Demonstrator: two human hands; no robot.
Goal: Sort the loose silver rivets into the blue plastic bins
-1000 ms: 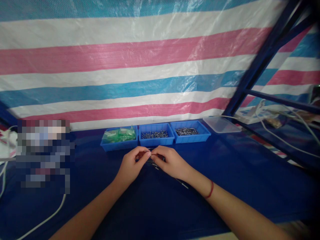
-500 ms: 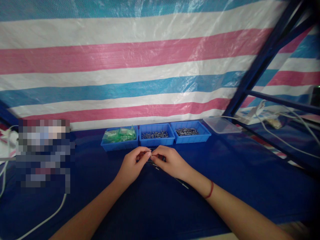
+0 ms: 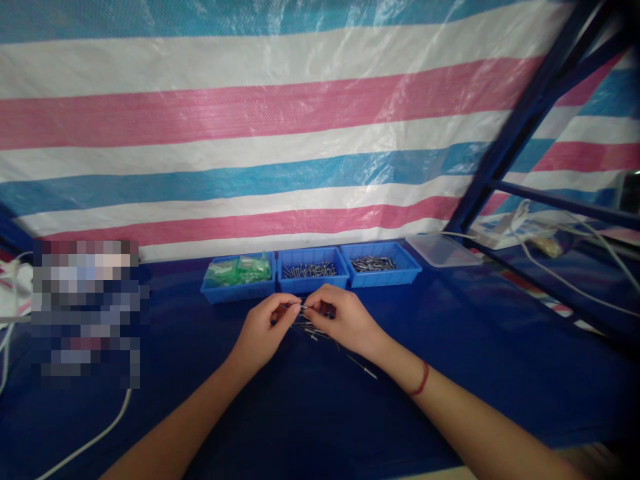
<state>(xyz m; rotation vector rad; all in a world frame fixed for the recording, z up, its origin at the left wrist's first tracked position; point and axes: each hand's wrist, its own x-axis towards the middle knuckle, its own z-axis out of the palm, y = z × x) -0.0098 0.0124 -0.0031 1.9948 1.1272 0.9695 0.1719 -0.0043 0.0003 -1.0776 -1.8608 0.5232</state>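
Note:
My left hand is closed in a pinch, thumb against forefinger. My right hand pinches too, its fingertips very close to the left ones. Between both sets of fingertips shows a small silver piece, which looks like part of a blind rivet; most of it is hidden by the fingers. Beneath the hands lie several loose blind rivets, thin shafts with thicker silver ends, partly covered by my right hand. One more blind rivet rests on the blue table beside my right wrist.
Behind the hands three blue bins stand in a row: a left bin with green-and-clear packets, a middle bin and a right bin with metal pieces. A clear lid lies to the right. A white cable crosses the left side.
My right hand has shifted slightly up and its fingers have drawn a little away from the left fingertips, showing more of the silver piece and the rivets below. My left hand has hardly moved.

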